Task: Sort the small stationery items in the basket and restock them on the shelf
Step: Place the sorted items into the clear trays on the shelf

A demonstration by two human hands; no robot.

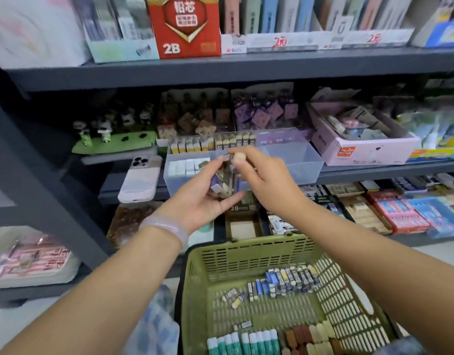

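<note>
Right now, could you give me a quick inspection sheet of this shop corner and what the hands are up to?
Surface: dark shelf in tiers, packed with stationery boxes.
Job's things: green basket below the hands, holding small erasers, glue sticks and brown and beige blocks; clear bin on the middle tier, white erasers in its left part.
Clutter: phone lying on the shelf left of the bin.
Fingers: left hand holds a bunch of small items; right hand pinches a small beige piece above them.
Cables: nothing seen.
Surroundings: red 2B box and handwritten price tags on the top tier.
</note>
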